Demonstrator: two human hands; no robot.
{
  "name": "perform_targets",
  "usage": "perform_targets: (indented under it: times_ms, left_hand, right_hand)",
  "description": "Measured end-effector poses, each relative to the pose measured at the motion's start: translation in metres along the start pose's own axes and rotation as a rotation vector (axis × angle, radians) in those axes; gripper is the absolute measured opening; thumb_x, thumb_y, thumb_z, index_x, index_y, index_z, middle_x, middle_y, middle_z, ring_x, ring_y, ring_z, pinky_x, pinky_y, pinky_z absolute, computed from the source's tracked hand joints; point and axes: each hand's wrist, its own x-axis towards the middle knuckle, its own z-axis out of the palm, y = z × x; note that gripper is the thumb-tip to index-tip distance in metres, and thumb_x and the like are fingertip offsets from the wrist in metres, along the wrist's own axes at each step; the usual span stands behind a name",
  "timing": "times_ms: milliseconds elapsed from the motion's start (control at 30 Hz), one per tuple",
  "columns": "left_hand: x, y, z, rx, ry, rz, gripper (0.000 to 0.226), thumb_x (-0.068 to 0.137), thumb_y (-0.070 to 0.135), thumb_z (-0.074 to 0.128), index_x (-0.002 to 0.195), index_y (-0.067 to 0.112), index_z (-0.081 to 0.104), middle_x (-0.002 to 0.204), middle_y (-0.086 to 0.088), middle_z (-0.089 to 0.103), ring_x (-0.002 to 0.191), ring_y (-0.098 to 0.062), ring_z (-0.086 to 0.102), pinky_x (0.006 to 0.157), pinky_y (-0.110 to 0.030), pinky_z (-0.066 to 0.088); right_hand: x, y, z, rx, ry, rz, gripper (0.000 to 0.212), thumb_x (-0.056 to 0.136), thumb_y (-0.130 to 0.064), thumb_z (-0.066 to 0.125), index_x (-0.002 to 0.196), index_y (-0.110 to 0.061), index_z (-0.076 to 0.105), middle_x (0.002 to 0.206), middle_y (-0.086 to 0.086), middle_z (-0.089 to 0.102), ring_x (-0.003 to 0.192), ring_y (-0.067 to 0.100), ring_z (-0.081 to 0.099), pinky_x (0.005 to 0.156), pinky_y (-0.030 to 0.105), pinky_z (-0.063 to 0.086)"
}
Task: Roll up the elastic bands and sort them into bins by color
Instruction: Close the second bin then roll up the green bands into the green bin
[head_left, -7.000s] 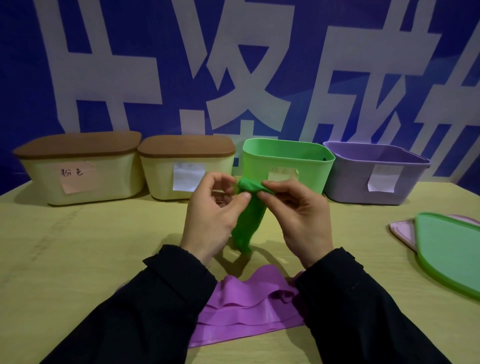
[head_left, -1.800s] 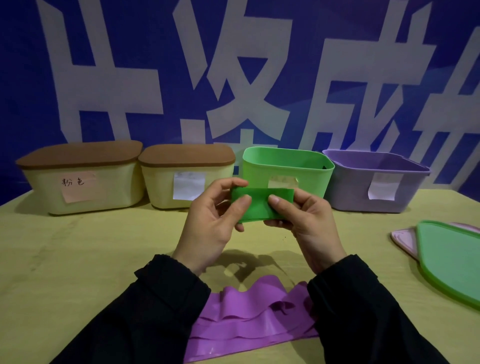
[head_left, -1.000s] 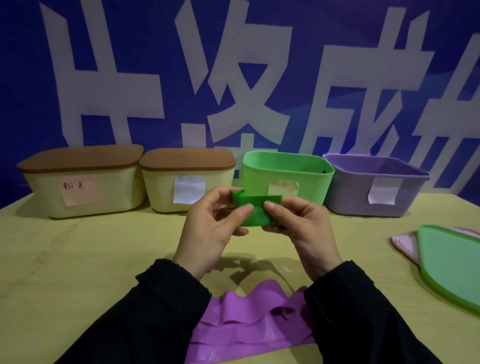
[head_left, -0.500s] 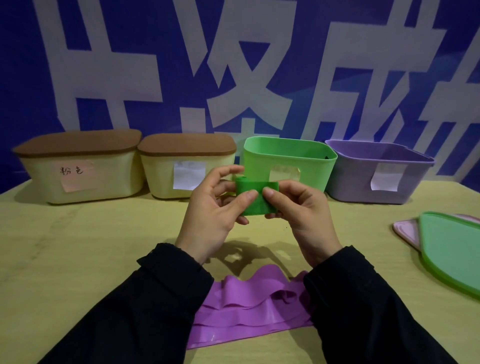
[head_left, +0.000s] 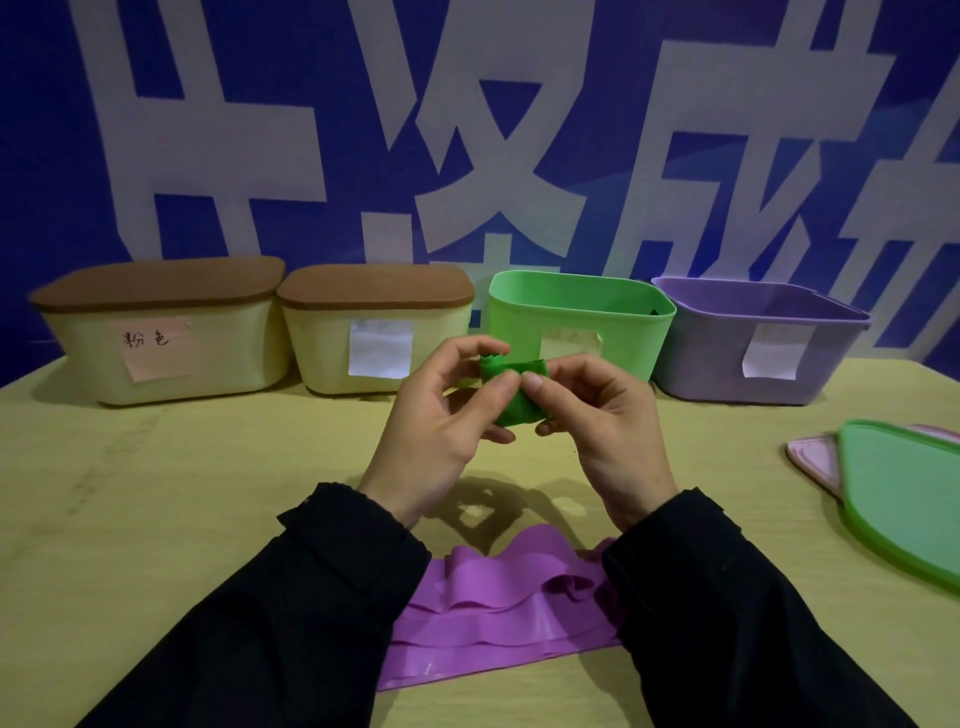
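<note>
Yellow-green table below, big blue wall with huge white signs behind. Four bins in a row at the back: two cream bins with brown lids, one with a pink note and one with a white note, then an open green bin and an open purple bin. Green lid at the right, cut off by the edge, over a pink lid mostly hidden. Purple elastic band flat and wavy on the table near the body, partly hidden under black sleeves. Insides of bins hard to see. Left hand and right hand up above the table, thumbs and fingers pinched tight on a rolled green elastic band, in front of the green bin.
</note>
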Motion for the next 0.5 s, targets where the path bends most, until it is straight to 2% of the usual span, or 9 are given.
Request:
perform_targets:
  times_ms: [133, 233, 300, 500]
  left_hand:
    - [0.0013, 0.0009, 0.0015, 0.003, 0.064, -0.03, 0.031, 0.088, 0.01, 0.073, 0.117, 0.015, 0.061, 0.107, -0.006, 0.071, 0.078, -0.017, 0.071, 0.057, -0.03, 0.058]
    - [0.0017, -0.0009, 0.0002, -0.015, 0.096, -0.051, 0.027, 0.088, 0.012, 0.074, 0.112, 0.016, 0.063, 0.101, -0.004, 0.074, 0.081, -0.017, 0.072, 0.06, -0.031, 0.059]
    - [0.0015, -0.0018, -0.0023, 0.013, 0.119, -0.032, 0.022, 0.089, 0.013, 0.074, 0.109, 0.018, 0.065, 0.1, -0.003, 0.074, 0.082, -0.017, 0.071, 0.06, -0.03, 0.058]
    - [0.0034, -0.0045, -0.0041, 0.117, 0.113, 0.028, 0.024, 0.093, 0.008, 0.071, 0.111, 0.022, 0.068, 0.105, -0.002, 0.072, 0.093, -0.01, 0.066, 0.064, -0.024, 0.056]
  right_hand:
    - [0.0001, -0.0006, 0.0004, 0.039, -0.014, 0.062, 0.013, 0.086, -0.011, 0.07, 0.091, -0.001, 0.064, 0.067, 0.002, 0.069, 0.052, 0.017, 0.066, 0.049, 0.024, 0.05]
    - [0.0009, 0.0004, -0.0007, 0.097, -0.067, 0.096, 0.016, 0.085, -0.01, 0.069, 0.095, 0.001, 0.064, 0.071, 0.005, 0.07, 0.056, 0.016, 0.066, 0.055, 0.024, 0.053]
    - [0.0019, 0.0021, -0.0024, 0.083, -0.086, 0.096, 0.01, 0.089, -0.002, 0.068, 0.098, 0.002, 0.066, 0.077, 0.008, 0.071, 0.062, 0.017, 0.067, 0.06, 0.025, 0.054]
    - [0.001, 0.0012, -0.0006, -0.002, -0.002, 0.032, 0.01, 0.086, 0.002, 0.072, 0.089, -0.008, 0.072, 0.072, 0.005, 0.074, 0.061, 0.015, 0.067, 0.059, 0.023, 0.052]
